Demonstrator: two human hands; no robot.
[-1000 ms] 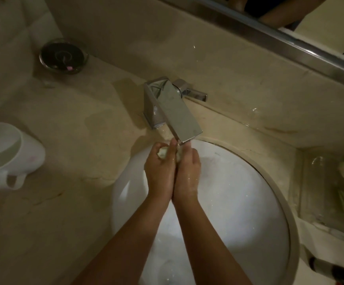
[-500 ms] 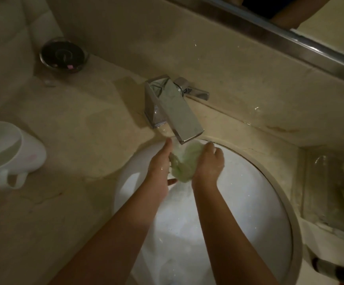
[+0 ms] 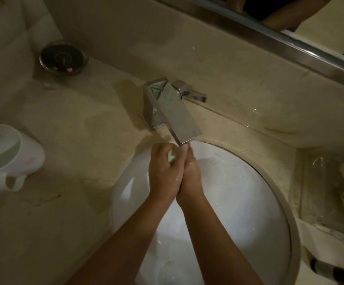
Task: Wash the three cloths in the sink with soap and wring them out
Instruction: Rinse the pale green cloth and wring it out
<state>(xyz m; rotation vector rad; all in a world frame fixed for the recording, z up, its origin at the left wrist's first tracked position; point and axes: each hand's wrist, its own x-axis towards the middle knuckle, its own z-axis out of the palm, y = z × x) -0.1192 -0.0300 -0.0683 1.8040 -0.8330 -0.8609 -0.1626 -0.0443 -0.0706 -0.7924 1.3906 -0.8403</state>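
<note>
Beige stone counter (image 3: 80,202) round a white sink (image 3: 239,202). Left hand (image 3: 163,171) and right hand (image 3: 190,173) squeezing a green cloth (image 3: 171,157) under the tap (image 3: 175,112). White mug (image 3: 8,155) lying nearby.

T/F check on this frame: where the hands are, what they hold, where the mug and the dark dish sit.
1. Both hands, left hand and right hand, are pressed together round a pale green cloth. True.
2. The hands are over the counter. False: they are over the sink, just below the faucet spout.
3. The white mug stands upright. False: it lies on its side.
4. The dark dish sits behind the faucet's left. True.
</note>
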